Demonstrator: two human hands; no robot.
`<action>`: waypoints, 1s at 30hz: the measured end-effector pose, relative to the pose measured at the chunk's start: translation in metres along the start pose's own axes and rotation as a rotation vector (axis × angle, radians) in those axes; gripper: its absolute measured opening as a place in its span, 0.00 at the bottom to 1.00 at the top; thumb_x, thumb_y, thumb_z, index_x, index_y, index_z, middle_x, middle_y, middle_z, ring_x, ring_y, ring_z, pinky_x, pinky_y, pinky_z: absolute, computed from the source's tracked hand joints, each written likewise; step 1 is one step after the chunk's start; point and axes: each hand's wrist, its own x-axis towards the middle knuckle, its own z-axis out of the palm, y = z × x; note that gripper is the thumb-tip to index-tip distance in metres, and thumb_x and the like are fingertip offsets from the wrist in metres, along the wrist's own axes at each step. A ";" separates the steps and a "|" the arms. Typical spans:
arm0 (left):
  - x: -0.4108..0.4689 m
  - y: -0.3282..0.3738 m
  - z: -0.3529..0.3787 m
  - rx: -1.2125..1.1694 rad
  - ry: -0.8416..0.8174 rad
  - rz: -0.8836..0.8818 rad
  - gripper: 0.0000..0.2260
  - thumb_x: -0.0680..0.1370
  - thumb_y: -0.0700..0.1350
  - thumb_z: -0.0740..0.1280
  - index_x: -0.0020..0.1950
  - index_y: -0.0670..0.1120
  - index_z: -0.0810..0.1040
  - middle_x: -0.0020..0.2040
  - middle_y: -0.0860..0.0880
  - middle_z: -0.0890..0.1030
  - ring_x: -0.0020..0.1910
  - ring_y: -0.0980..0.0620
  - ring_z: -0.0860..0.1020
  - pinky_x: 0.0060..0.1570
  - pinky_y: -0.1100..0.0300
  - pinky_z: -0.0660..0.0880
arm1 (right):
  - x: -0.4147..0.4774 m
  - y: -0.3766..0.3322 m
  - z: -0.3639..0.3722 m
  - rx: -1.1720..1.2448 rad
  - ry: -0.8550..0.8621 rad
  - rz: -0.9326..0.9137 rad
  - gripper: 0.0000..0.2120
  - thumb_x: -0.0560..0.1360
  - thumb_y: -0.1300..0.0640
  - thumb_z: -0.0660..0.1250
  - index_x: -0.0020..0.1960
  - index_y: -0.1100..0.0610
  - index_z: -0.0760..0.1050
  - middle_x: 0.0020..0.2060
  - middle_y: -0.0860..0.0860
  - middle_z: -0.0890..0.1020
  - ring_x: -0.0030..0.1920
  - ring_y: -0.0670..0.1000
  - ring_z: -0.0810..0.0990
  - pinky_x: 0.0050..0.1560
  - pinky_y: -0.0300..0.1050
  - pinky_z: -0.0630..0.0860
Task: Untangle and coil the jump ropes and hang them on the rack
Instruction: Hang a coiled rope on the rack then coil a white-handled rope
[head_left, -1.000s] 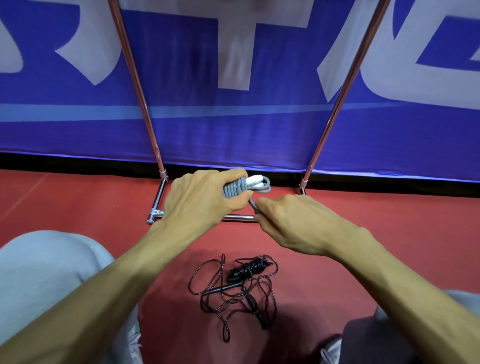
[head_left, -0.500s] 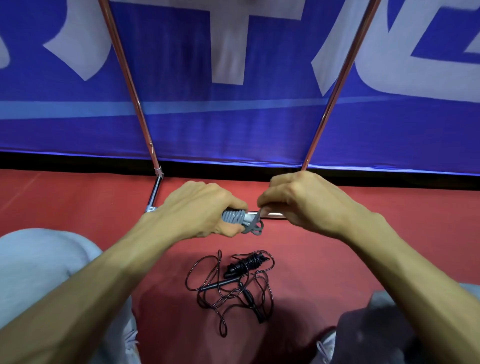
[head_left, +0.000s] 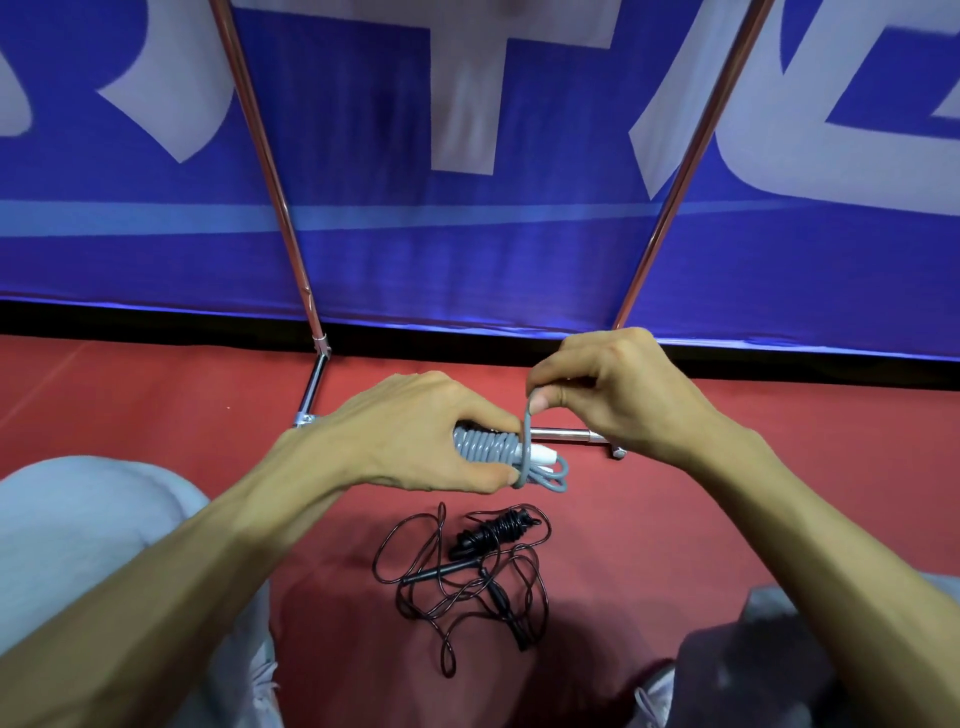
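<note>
My left grip (head_left: 415, 431) is clenched round the grey jump rope (head_left: 485, 448), coils wound tight over the white handles, the bundle's end poking out to the right of my fingers. My right grip (head_left: 613, 395) pinches a loose loop of that same rope just above the bundle. The black jump rope (head_left: 467, 571) lies tangled on the red floor (head_left: 156, 395) below both hands. The rack (head_left: 270, 171) stands just beyond.

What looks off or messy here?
The black jump rope lies in a tangled heap on the red floor, uncoiled. The grey rope is neatly wound in the left hand, the right hand pinching its loose end. No damage visible.
</note>
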 end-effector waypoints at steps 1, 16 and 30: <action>0.000 0.001 0.001 -0.062 -0.008 -0.001 0.15 0.67 0.70 0.60 0.52 0.74 0.75 0.37 0.52 0.78 0.37 0.51 0.73 0.40 0.49 0.75 | 0.000 0.002 0.001 0.021 -0.011 0.020 0.07 0.71 0.51 0.71 0.42 0.55 0.83 0.33 0.43 0.79 0.36 0.46 0.76 0.37 0.30 0.68; 0.008 0.016 0.006 -1.054 0.456 -0.207 0.07 0.70 0.46 0.76 0.47 0.50 0.87 0.33 0.47 0.80 0.28 0.54 0.72 0.28 0.58 0.72 | -0.003 -0.007 0.013 0.177 -0.079 0.361 0.11 0.79 0.51 0.63 0.38 0.51 0.76 0.24 0.43 0.72 0.27 0.43 0.70 0.31 0.32 0.65; 0.012 0.018 0.009 -1.031 0.525 -0.226 0.09 0.75 0.50 0.72 0.53 0.61 0.83 0.38 0.50 0.80 0.25 0.53 0.74 0.24 0.61 0.72 | -0.007 -0.023 0.011 0.073 0.120 0.328 0.06 0.76 0.55 0.67 0.50 0.55 0.80 0.27 0.47 0.73 0.32 0.47 0.71 0.35 0.34 0.67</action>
